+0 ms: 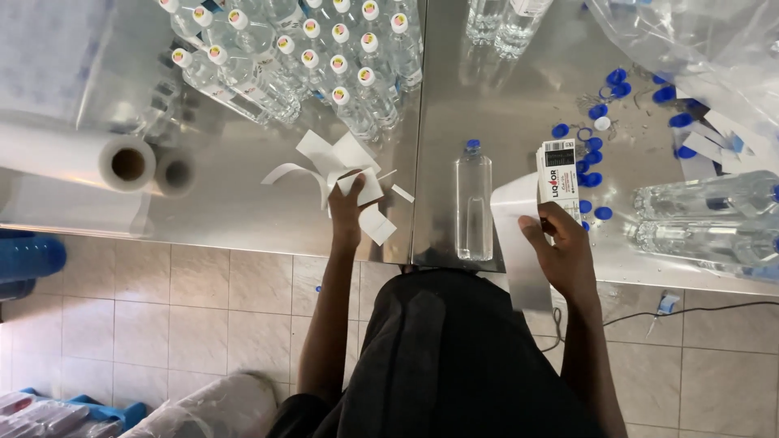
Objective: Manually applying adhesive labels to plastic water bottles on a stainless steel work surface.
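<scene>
- The left hand (347, 203) rested at frame centre on a heap of white paper strips (337, 166), fingers closed on one strip.
- The right hand (560, 243), right of centre, pinched a sheet of labels (558, 170) between curled fingers.
- A clear capped bottle (473, 203) lay between both hands on the steel counter (243, 186).
- Blue caps (596, 154) lay scattered just beside the labels.

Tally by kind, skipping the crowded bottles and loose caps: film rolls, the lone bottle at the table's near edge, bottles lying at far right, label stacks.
Film rolls: 2
Lone blue-capped bottle: 1
Clear bottles on their sides: 2
Label stack: 1
Total: 6
</scene>
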